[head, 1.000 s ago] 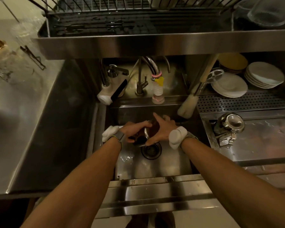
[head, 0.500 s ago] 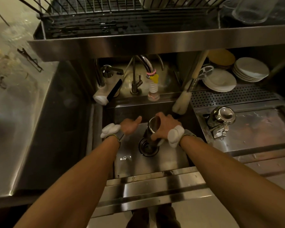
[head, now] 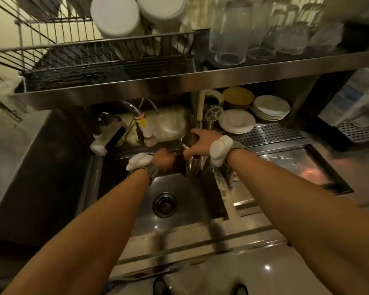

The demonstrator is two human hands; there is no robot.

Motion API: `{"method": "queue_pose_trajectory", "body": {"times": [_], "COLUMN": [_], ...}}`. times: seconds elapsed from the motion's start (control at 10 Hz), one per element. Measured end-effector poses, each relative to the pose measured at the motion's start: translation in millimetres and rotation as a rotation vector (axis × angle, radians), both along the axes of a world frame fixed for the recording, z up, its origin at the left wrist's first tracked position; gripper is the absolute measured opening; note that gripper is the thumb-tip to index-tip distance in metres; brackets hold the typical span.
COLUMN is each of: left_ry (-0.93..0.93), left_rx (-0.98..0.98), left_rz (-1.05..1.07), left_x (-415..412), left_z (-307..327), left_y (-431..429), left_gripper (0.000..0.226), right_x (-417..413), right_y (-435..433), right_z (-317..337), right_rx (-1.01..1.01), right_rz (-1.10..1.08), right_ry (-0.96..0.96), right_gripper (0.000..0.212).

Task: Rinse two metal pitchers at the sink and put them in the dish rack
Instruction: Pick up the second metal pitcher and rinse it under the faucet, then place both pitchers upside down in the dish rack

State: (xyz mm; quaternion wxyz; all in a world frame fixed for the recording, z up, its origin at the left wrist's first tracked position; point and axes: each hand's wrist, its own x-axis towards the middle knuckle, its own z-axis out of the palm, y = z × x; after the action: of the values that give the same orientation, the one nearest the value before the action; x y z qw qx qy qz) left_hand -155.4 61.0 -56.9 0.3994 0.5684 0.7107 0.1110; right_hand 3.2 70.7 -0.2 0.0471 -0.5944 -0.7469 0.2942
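Right hand is wrapped around the metal pitcher, fingers curled over its rim and upper wall, holding it upright above the far right corner of the sink. The pitcher is shiny steel, tall and narrow, its open mouth just visible behind the fingers, its lower body streaked with reflections and somewhat blurred. Left hand sits just beside it, closed into a loose fist against the pitcher's left side; whether it grips the handle cannot be told. Both wrists carry white bands.

Below, the steel basin lies bare with the round drain in its floor. The faucet, with a yellow tag and ribbed nozzle, curves over the back edge. To the right, a perforated drain board carries stacks of white plates. Overhead, a steel shelf holds the wire dish rack with white bowls tipped in it, and upturned glasses beside it.
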Motion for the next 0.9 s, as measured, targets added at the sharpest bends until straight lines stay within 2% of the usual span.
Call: {"method": "queue_pose_trajectory", "body": {"times": [0.1,0.2,0.3,0.4,0.5,0.6,0.7,0.9], "left_ry": [0.005,0.085,0.194,0.223,0.269,0.348,0.351,0.386], "left_rx": [0.059,0.104,0.099,0.102,0.081,-0.017,0.022,0.116], "left_rz": [0.034,0.040,-0.019,-0.053,-0.110,-0.171,-0.141,-0.101], "left_x": [50.9,108.7,148.3,186.5,201.1,213.9,221.7,222.0], "left_z": [25.6,50.1,41.8,19.6,-9.6,-37.4,-51.1,-24.7], "left_y": [-4.1,-1.6,4.5,1.0,5.5,16.7,26.0,31.8], "left_gripper": [0.038,0.035,0.037,0.068,0.108,0.121,0.110,0.089], "right_x": [51.8,107.7,159.9,202.9,233.2,253.0,260.9,250.7], "right_y": [-3.2,-3.8,-6.1,-4.6,8.7,13.8,20.7,28.0], "right_z": [38.3,68.9,71.3,38.6,1.2,-21.2,-40.9,-29.2], "right_rx": [0.058,0.064,0.083,0.129,0.126,0.072,0.003,0.032], "right_rz": [0.010,0.001,-0.033,-0.128,-0.173,-0.183,-0.186,-0.132], "right_ry": [-0.005,-0.005,-0.010,-0.090,-0.102,-0.078,-0.104,-0.103], "right_gripper": [0.079,0.053,0.035,0.072,0.076,0.071,0.087,0.086]}}
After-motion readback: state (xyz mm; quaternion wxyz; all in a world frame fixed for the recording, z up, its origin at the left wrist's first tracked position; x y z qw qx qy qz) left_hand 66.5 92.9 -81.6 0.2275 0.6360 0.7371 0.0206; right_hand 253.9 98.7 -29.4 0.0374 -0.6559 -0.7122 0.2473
